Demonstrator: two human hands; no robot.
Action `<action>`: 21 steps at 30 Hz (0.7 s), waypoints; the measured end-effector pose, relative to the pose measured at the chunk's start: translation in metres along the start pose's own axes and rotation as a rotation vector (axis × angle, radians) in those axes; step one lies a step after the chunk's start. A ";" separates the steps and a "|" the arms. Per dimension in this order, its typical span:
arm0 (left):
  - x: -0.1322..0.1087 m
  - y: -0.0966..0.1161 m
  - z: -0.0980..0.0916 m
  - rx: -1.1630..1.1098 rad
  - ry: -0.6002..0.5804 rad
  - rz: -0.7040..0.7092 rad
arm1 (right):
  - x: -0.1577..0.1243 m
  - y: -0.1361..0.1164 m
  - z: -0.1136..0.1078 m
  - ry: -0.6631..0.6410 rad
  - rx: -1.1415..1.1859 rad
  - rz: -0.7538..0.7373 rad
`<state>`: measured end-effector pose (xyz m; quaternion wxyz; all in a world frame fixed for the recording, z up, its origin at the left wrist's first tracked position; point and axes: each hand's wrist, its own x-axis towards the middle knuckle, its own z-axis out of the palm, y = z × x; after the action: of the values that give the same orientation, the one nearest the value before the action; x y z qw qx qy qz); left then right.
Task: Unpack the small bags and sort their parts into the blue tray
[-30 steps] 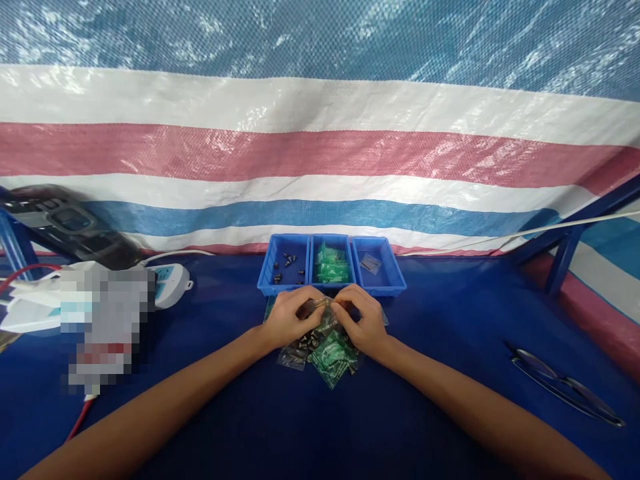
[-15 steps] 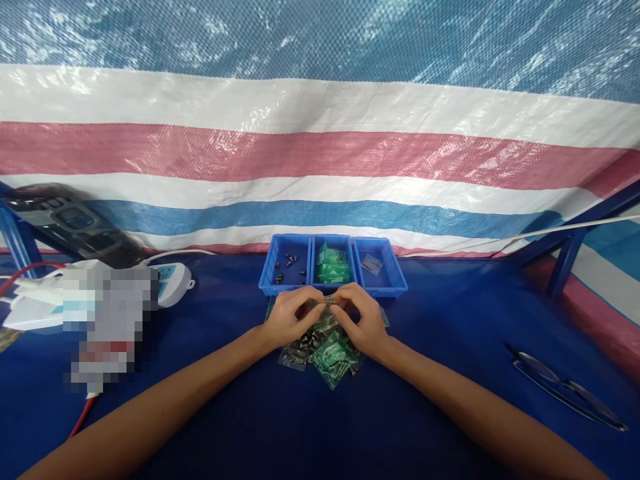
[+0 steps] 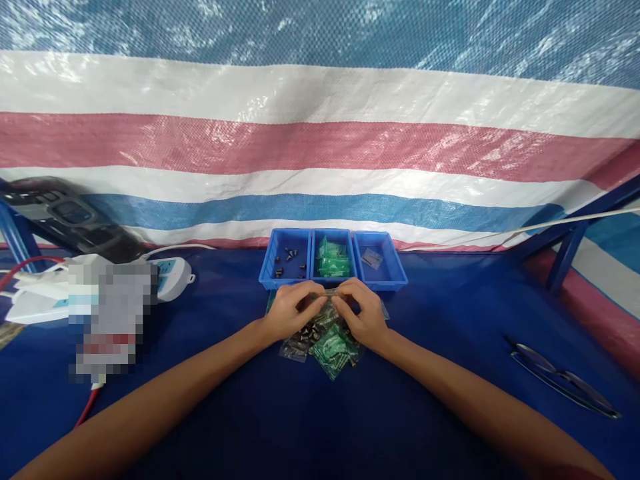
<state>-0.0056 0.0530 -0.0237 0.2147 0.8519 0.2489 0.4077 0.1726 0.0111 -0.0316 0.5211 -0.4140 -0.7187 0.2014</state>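
Observation:
My left hand [image 3: 289, 312] and my right hand [image 3: 366, 313] meet in the middle, thumbs and fingers pinched on opposite ends of a small clear plastic bag [image 3: 331, 292]. What the bag contains is too small to tell. Directly below my hands lies a pile: a green plastic bag [image 3: 334, 347] with slim parts inside, dark screws [image 3: 311, 332], and a clear bag [image 3: 294, 351] at its left edge. My fingers and palms hide part of this pile.
Beyond my hands stand three blue bins: the left bin [image 3: 265, 267] has several dark screws, the middle holds green bags [image 3: 333, 259], and the right bin [image 3: 395, 272] has a clear bag [image 3: 372, 259]. A power strip [image 3: 175, 279] lies left, glasses [image 3: 563, 377] right.
The whole view has shifted slightly, so everything sits a little higher in the picture. Both hands keep their pinch on the small clear bag, with little visible movement.

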 end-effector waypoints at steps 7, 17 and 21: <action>-0.004 -0.004 0.002 0.057 0.051 0.004 | -0.001 0.000 -0.001 -0.011 0.021 0.003; -0.002 -0.002 0.000 0.043 0.014 0.023 | 0.000 0.001 -0.001 -0.026 0.029 -0.008; -0.001 -0.001 -0.001 0.056 0.008 0.013 | 0.000 0.001 -0.001 -0.027 0.033 -0.013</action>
<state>-0.0070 0.0528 -0.0246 0.1872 0.8576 0.2554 0.4054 0.1736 0.0114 -0.0323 0.5195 -0.3979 -0.7248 0.2155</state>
